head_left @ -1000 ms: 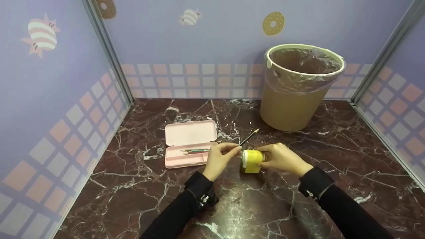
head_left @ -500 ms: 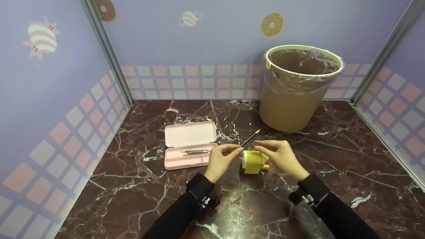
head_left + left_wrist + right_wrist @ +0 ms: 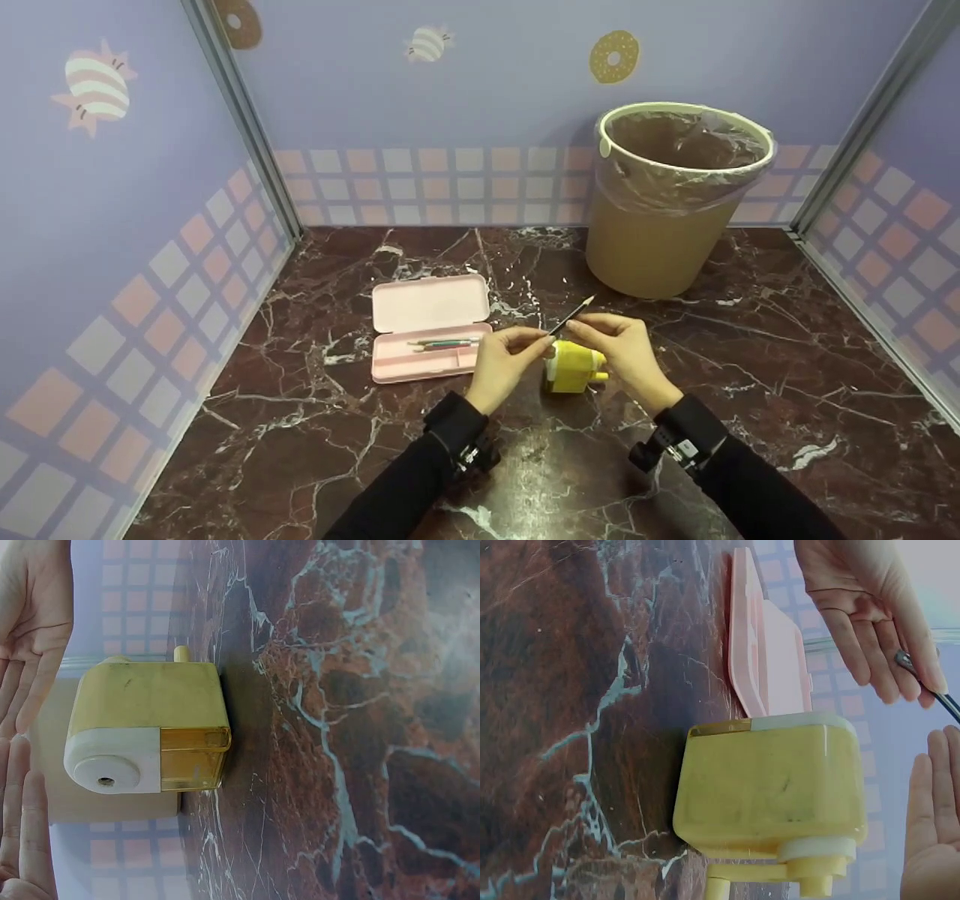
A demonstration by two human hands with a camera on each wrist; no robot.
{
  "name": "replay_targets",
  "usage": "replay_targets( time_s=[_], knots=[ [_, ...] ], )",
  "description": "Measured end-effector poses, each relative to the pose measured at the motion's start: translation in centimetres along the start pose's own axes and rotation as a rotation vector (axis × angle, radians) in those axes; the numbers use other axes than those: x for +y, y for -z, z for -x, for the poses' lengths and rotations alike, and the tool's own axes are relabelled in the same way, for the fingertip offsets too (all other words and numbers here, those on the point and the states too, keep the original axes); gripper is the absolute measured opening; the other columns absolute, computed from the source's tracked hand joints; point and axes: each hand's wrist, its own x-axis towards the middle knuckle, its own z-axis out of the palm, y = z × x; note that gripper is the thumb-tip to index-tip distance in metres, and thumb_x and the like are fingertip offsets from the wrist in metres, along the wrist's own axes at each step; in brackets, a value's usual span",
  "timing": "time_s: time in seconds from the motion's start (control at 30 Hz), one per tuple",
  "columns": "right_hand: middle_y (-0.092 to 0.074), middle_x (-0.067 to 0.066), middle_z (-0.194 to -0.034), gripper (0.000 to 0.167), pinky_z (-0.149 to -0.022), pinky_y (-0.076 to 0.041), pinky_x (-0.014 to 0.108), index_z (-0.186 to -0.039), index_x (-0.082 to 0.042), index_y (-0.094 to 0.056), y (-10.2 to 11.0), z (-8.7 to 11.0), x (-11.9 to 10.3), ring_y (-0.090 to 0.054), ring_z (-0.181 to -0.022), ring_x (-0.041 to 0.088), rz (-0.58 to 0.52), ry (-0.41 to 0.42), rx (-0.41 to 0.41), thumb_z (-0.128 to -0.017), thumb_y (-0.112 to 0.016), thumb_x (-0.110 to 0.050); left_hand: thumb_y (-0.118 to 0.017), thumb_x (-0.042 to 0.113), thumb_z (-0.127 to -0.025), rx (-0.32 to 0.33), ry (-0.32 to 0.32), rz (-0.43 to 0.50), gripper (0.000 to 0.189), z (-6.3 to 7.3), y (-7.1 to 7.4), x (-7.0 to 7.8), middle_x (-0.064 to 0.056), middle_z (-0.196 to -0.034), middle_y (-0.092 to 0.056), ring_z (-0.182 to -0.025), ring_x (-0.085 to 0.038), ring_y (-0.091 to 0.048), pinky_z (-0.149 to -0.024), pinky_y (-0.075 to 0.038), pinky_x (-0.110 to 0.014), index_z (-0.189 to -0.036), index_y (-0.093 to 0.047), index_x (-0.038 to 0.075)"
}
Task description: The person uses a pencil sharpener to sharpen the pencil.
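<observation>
A dark pencil (image 3: 582, 305) slants up and away above the sharpener, its bare wood point toward the bin. The left hand (image 3: 501, 364) pinches its rear end between thumb and fingers. At the pencil's middle, the right hand (image 3: 628, 354) has thumb and fingertips on it, close beside the left fingertips. Below both hands a yellow crank pencil sharpener (image 3: 572, 367) stands on the table. In the left wrist view its white front with the round hole (image 3: 106, 781) and clear shavings drawer (image 3: 191, 759) show; its crank (image 3: 754, 871) appears in the right wrist view.
An open pink pencil case (image 3: 431, 304) lies left of the sharpener, with pencils (image 3: 448, 343) in its tray. A tall bin (image 3: 652, 247) with a plastic liner stands back right. White scraps (image 3: 531, 295) dot the marbled table (image 3: 315, 450). Panels enclose the back and sides.
The right hand has let go of the sharpener's crank side and moved up and left onto the pencil. The left hand and the pencil have shifted slightly right; the sharpener stays in place.
</observation>
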Motion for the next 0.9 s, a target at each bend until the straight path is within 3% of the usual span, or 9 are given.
replay_targets(
  time_s=[0.1, 0.3, 0.57, 0.73, 0.9],
  knots=[
    [-0.08, -0.006, -0.087, 0.018, -0.088, -0.063, 0.034, -0.108, 0.004, -0.075, -0.17, 0.03, 0.12, -0.079, -0.086, 0.014, 0.003, -0.004, 0.006, -0.092, -0.074, -0.005, -0.075, 0.009, -0.091, -0.004, 0.007, 0.013, 0.02, 0.01, -0.05, -0.04, -0.026, -0.096, -0.078, -0.083, -0.03, -0.079, -0.082, -0.064, -0.041, -0.104, -0.075, -0.006],
    [-0.08, -0.007, -0.092, 0.03, -0.089, -0.062, 0.03, -0.115, 0.007, -0.072, -0.29, 0.19, 0.35, -0.078, -0.09, 0.011, 0.074, -0.01, -0.028, -0.092, -0.075, -0.012, -0.074, 0.01, -0.091, -0.01, 0.011, 0.022, 0.02, -0.07, -0.15, -0.2, -0.025, -0.098, -0.078, -0.084, -0.032, -0.079, -0.085, -0.062, -0.05, -0.105, -0.075, -0.006],
    [-0.08, -0.007, -0.091, 0.029, -0.09, -0.062, 0.03, -0.113, 0.008, -0.072, -0.79, 0.32, 0.53, -0.078, -0.092, 0.012, 0.067, 0.009, -0.028, -0.092, -0.075, -0.012, -0.075, 0.01, -0.091, -0.011, 0.01, 0.025, 0.02, -0.05, -0.01, -0.38, -0.025, -0.095, -0.078, -0.083, -0.032, -0.079, -0.082, -0.064, -0.044, -0.104, -0.076, -0.005],
    [-0.08, -0.007, -0.09, 0.028, -0.091, -0.061, 0.028, -0.112, 0.009, -0.072, -1.01, 0.33, 0.47, -0.077, -0.093, 0.012, 0.052, 0.011, -0.032, -0.093, -0.074, -0.011, -0.076, 0.011, -0.091, -0.022, 0.01, 0.009, 0.02, -0.01, 0.22, -0.36, -0.023, -0.095, -0.079, -0.082, -0.026, -0.079, -0.079, -0.064, -0.03, -0.104, -0.076, -0.004],
    [-0.08, -0.008, -0.088, 0.026, -0.088, -0.06, 0.026, -0.108, 0.006, -0.075, -0.97, 0.16, 0.37, -0.076, -0.091, 0.011, 0.109, 0.019, -0.024, -0.092, -0.076, -0.014, -0.078, 0.016, -0.089, -0.034, 0.012, -0.048, 0.023, 0.09, 0.61, -0.23, -0.018, -0.098, -0.08, -0.089, -0.033, -0.079, -0.076, -0.061, -0.021, -0.106, -0.077, -0.001]
  ],
)
